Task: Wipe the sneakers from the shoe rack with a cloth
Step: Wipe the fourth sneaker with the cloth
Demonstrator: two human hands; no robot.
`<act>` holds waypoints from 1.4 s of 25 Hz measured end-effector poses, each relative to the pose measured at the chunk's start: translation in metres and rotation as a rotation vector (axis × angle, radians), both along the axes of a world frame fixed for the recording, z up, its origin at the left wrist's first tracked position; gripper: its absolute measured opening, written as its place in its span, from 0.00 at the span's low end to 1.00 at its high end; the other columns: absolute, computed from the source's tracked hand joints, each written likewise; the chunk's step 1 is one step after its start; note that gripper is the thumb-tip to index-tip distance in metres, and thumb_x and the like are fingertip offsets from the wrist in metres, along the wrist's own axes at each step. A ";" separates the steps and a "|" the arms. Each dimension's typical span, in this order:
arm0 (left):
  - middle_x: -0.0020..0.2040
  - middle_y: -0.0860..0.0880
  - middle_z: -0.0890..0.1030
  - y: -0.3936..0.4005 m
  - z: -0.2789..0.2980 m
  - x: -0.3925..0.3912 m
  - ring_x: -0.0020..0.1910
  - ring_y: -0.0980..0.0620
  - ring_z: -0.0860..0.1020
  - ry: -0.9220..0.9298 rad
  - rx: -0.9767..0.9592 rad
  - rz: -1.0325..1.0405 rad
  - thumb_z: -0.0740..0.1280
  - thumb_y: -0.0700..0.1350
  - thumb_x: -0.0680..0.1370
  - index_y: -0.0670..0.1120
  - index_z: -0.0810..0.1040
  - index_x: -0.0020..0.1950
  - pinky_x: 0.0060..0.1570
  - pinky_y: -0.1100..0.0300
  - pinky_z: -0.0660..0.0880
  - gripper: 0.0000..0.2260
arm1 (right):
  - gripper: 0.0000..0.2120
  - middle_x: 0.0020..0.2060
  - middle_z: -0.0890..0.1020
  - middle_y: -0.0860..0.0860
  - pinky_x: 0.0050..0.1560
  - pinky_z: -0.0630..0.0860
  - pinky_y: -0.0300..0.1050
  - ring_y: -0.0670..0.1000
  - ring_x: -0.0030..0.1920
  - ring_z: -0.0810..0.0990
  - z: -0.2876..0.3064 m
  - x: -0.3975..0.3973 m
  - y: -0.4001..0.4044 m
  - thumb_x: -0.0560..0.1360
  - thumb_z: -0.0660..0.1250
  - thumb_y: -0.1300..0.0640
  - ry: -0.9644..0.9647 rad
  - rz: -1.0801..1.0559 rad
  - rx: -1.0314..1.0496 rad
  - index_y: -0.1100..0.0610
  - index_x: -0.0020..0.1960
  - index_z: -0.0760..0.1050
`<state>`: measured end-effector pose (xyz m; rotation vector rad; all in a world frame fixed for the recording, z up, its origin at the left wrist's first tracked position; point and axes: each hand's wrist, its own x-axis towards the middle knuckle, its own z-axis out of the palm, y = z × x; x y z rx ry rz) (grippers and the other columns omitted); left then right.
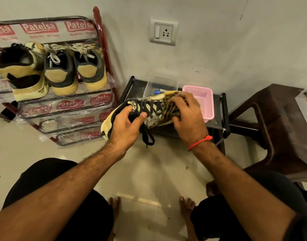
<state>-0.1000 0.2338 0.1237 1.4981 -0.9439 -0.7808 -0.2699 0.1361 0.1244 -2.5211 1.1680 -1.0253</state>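
Observation:
A yellow and black sneaker (153, 108) with black laces hangs in the air in front of me, toe pointing right. My left hand (126, 126) grips its heel and collar, thumb across the opening. My right hand (185, 113) presses a dark striped cloth (170, 106) onto the toe area, fingers curled over it. The shoe rack (65, 105), wrapped in printed plastic, stands at the left. Three more sneakers sit on its upper shelf: a yellow and black one (22, 72) and two grey and yellow ones (60, 70), (90, 66).
A low black stand (137, 89) behind the shoe carries a pink basket (204, 101) and a clear plastic box (159, 86). A brown plastic chair (278, 122) stands at the right. A wall socket (164, 32) is above. My knees and bare feet are on the tiled floor below.

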 end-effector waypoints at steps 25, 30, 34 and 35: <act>0.34 0.48 0.77 -0.008 0.023 0.011 0.26 0.57 0.77 0.719 0.197 0.163 0.67 0.36 0.79 0.41 0.75 0.51 0.27 0.64 0.75 0.03 | 0.18 0.58 0.78 0.62 0.59 0.77 0.59 0.61 0.59 0.76 0.008 -0.020 -0.022 0.65 0.66 0.68 -0.086 -0.029 -0.119 0.62 0.54 0.82; 0.42 0.44 0.82 -0.008 0.015 0.017 0.40 0.48 0.83 0.771 0.305 0.110 0.71 0.43 0.76 0.39 0.73 0.70 0.39 0.53 0.82 0.23 | 0.11 0.56 0.79 0.62 0.53 0.78 0.56 0.63 0.54 0.78 -0.012 0.032 0.070 0.73 0.69 0.61 0.041 0.453 -0.220 0.62 0.54 0.82; 0.47 0.40 0.84 -0.005 0.019 0.016 0.43 0.44 0.84 0.881 0.345 0.035 0.67 0.41 0.80 0.39 0.79 0.59 0.42 0.48 0.84 0.10 | 0.15 0.57 0.79 0.64 0.57 0.77 0.56 0.62 0.57 0.76 0.003 0.008 0.008 0.69 0.73 0.65 0.016 0.212 -0.299 0.62 0.56 0.82; 0.44 0.40 0.84 -0.005 0.020 0.014 0.39 0.45 0.84 0.877 0.338 0.050 0.66 0.39 0.80 0.39 0.79 0.56 0.39 0.50 0.84 0.07 | 0.17 0.58 0.78 0.63 0.58 0.76 0.57 0.60 0.58 0.75 0.011 -0.004 -0.012 0.67 0.70 0.67 -0.057 0.061 -0.242 0.62 0.56 0.82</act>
